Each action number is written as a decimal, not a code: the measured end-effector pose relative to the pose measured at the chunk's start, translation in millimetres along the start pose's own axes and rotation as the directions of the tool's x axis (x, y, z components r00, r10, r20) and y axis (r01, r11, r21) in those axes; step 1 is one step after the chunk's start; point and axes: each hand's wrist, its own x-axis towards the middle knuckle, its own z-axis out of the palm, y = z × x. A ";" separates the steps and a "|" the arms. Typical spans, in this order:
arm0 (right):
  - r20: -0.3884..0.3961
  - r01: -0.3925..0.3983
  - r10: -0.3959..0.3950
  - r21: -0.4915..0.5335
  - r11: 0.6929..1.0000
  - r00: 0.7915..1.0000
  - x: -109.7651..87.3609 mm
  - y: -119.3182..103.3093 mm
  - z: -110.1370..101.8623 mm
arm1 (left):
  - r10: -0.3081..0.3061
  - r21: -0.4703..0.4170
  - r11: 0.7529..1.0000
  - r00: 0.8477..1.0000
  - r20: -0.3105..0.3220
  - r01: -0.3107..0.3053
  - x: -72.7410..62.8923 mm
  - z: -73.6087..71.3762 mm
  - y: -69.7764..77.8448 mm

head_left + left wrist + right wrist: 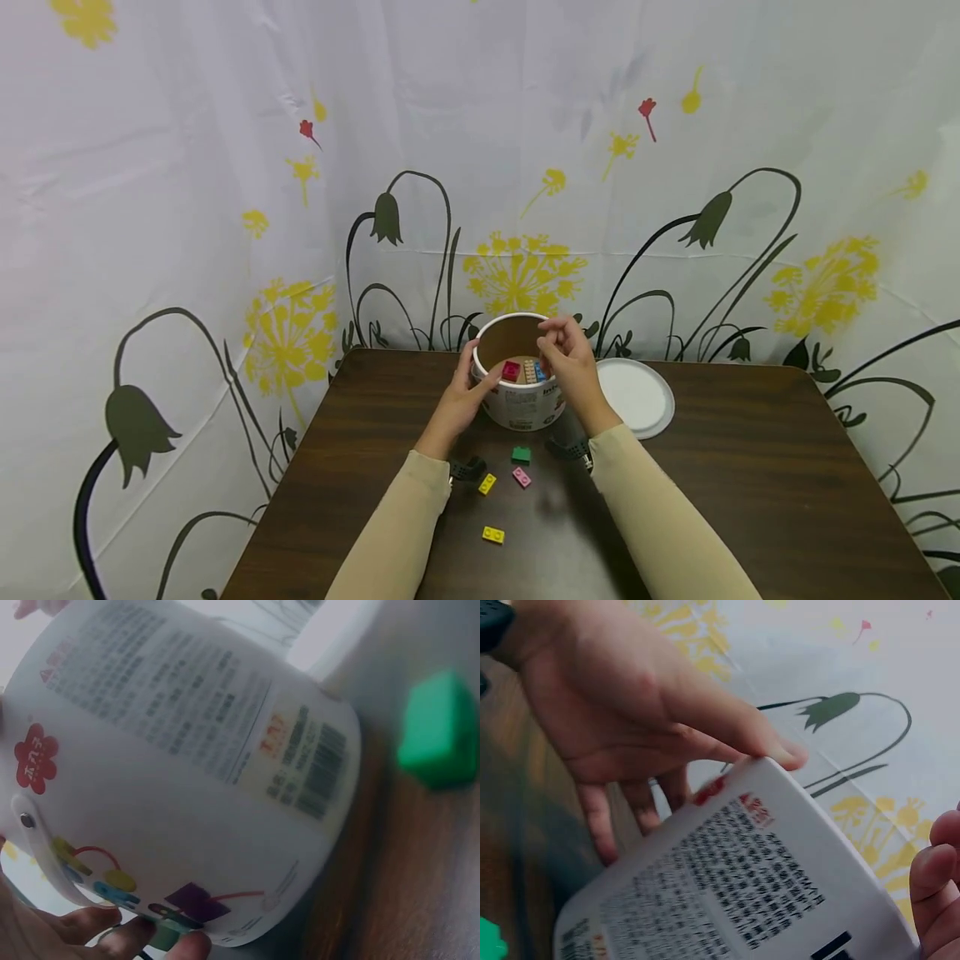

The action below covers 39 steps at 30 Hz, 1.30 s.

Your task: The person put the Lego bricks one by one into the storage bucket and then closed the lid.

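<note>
A white printed bucket (521, 410) stands on the table with its top off. My left hand (459, 407) grips its left side, thumb at the rim. In the left wrist view, that hand's fingers (135, 936) curl against the bucket wall (150, 810). Over the right rim is my right hand (568, 362), fingers loosely bent, nothing visible in them. The right wrist view has its thumb (739, 724) across the rim, other fingers partly hidden behind the bucket. Inside lie a red toy brick (511, 371) and tan and blue bricks (532, 372).
Before the bucket lie a green brick (521, 455), a pink brick (521, 477) and two yellow bricks, one nearer (492, 535) and one farther (487, 484). A round white lid (637, 396) is at the bucket's right. A patterned curtain (525, 167) hangs behind the table.
</note>
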 end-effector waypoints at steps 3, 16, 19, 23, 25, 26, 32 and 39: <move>0.006 -0.008 0.008 0.003 1.000 1.000 -12.1 -1.7 1.0 | -0.003 0.022 1.000 1.000 0.001 0.003 0.2 -3.0 -0.8; 0.148 -0.095 0.098 -0.030 0.995 0.984 -62.1 -11.2 -1.1 | -0.041 0.078 0.996 0.999 0.002 0.041 -5.4 -3.8 6.6; 0.178 -0.118 0.127 -0.065 0.991 0.976 -78.4 -12.7 0.5 | -0.028 0.083 0.996 1.000 0.006 0.028 -5.4 -4.2 7.3; 0.233 -0.138 0.165 -0.128 0.982 0.958 -100.9 -14.6 5.6 | -0.035 0.102 0.994 0.999 -0.009 0.036 -4.4 -5.1 7.8; 0.271 -0.137 0.173 -0.147 0.980 0.947 -111.3 -15.0 8.8 | -0.047 0.107 0.993 0.999 -0.017 0.048 -4.1 -5.3 7.6; 0.291 -0.134 0.174 -0.152 0.979 0.941 -116.6 -15.0 10.5 | -0.052 0.112 0.992 0.998 -0.019 0.054 -4.1 -5.3 7.4; 0.381 -0.133 0.200 -0.195 0.972 0.903 -140.7 -18.9 19.7 | -0.074 0.083 0.994 0.997 -0.016 0.075 -3.4 -4.5 6.4; 0.511 0.042 0.130 -0.312 0.949 0.850 -162.2 -7.9 29.1 | -0.085 0.044 0.995 0.996 -0.001 0.085 -2.4 -5.1 6.3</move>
